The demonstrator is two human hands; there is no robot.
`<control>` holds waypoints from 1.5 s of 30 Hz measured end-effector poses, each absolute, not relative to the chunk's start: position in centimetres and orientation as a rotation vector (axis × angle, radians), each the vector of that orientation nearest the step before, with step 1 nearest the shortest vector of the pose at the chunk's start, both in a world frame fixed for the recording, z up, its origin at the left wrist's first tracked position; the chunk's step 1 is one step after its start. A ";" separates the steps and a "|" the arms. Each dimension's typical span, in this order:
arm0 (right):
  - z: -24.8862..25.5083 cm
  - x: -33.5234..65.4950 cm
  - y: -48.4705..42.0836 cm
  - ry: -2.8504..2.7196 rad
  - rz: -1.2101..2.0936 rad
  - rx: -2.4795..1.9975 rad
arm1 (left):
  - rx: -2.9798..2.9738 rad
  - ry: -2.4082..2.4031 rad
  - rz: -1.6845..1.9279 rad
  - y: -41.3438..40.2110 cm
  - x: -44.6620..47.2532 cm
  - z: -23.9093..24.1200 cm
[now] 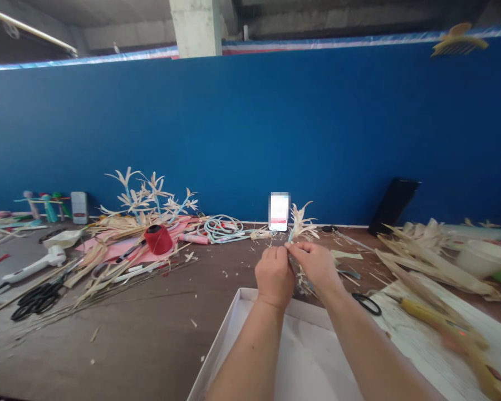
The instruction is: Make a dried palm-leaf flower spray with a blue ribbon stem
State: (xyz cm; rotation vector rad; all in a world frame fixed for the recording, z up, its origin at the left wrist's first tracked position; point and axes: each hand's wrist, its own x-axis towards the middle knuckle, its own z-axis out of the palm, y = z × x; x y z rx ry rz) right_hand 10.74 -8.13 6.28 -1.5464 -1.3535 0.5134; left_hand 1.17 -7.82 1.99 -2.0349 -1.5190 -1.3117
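Observation:
Both my hands meet above the far edge of a white shallow box. My left hand is closed in a fist round the lower part of a small straw flower on a thin stem. My right hand pinches the same stem just below the pale pointed petals, fingers pressed together. The petals stick up above my fingers. Loose straw ends hang below my hands.
On the brown table: a red thread spool, black scissors, a white glue gun, finished straw flowers, coiled pale cable, a pile of dried husks, a yellow glue gun, a scissor handle. A blue wall stands behind.

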 end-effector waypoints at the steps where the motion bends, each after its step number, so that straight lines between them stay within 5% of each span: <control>1: 6.2 10.8 -8.1 -1.346 0.515 -1.558 | -2.037 -1.509 -1.301 -7.8 1.2 2.0; 12: 6.6 11.4 -8.0 -1.364 0.479 -1.600 | -2.180 -1.535 -1.457 -8.1 1.5 1.9; 26: 6.8 12.6 -8.3 -1.485 0.540 -1.465 | -2.522 -1.867 -2.727 -7.1 1.1 2.6; 45: 6.6 11.7 -8.8 -1.427 0.542 -1.441 | -2.317 -1.678 -2.172 -8.3 1.1 3.0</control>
